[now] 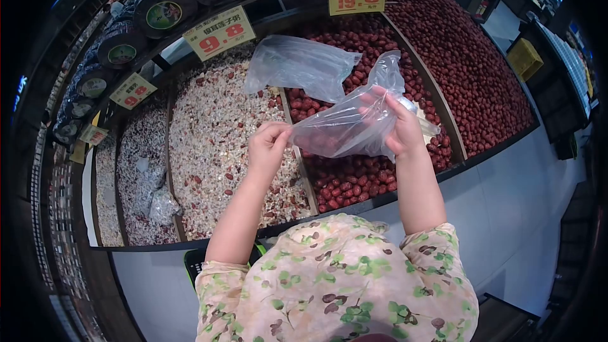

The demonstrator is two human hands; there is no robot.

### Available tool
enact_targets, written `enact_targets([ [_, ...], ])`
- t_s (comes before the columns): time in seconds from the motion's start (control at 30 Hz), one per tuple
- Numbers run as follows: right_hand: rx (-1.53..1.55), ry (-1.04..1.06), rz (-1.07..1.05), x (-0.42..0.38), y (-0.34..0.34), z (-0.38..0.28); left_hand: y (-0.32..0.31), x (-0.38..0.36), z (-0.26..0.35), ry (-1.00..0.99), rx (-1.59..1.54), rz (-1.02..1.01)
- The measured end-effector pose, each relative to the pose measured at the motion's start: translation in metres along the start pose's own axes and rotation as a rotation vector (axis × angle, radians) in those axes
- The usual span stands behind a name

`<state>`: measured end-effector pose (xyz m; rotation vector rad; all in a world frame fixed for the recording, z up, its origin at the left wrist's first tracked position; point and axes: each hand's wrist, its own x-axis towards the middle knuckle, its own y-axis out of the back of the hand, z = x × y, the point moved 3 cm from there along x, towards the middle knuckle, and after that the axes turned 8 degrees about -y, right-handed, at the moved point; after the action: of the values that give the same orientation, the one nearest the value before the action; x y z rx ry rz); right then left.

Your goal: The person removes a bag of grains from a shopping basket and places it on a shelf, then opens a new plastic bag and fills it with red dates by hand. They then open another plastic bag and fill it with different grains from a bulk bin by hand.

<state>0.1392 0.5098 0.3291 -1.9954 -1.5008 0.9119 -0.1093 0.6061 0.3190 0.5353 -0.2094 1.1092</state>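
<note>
A clear plastic bag [345, 123] is stretched between my two hands above the bin of red dates [354, 180]. My left hand [269, 145] pinches one corner of it between thumb and fingers. At the bag's other side, my right hand [399, 120] holds the film, its fingers partly spread against the plastic. Behind that hand, a pale scoop-like object [429, 130] rests on the dates, mostly hidden. A second clear plastic bag [301, 66] lies flat across the divider, over the dates and the grain mix [221, 133].
Wooden dividers [424, 76] separate the bins. More red dates [462, 69] fill the bin at right. Price signs [218, 33] stand along the back, below round labelled packages [163, 16]. Small plastic bags [163, 206] lie in a left bin.
</note>
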Motion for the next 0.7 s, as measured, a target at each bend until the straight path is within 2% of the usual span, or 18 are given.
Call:
enact_targets([
  [0.1,0.069,0.036,-0.004,0.000,0.029,-0.010,0.006,0.018,0.019,0.013,-0.015,0.023],
  [0.13,0.033,0.035,0.069,-0.005,0.034,-0.014,0.007,0.024,0.024,-0.001,-0.005,0.013],
  [0.3,-0.043,0.045,0.044,-0.005,0.076,-0.003,0.004,0.048,0.048,-0.097,-0.018,0.006],
  [0.47,-0.149,0.075,0.105,-0.011,0.082,0.008,-0.001,0.061,0.068,-0.010,-0.053,0.002],
  [0.53,-0.291,0.130,0.116,-0.008,0.081,0.011,-0.001,0.064,0.078,0.029,-0.065,-0.009],
  [0.6,-0.341,0.141,0.116,0.001,0.077,0.014,0.000,0.066,0.086,-0.042,-0.195,0.018],
  [0.7,-0.373,0.158,0.120,0.016,0.070,0.022,0.007,0.069,0.096,-0.166,-0.166,0.019],
])
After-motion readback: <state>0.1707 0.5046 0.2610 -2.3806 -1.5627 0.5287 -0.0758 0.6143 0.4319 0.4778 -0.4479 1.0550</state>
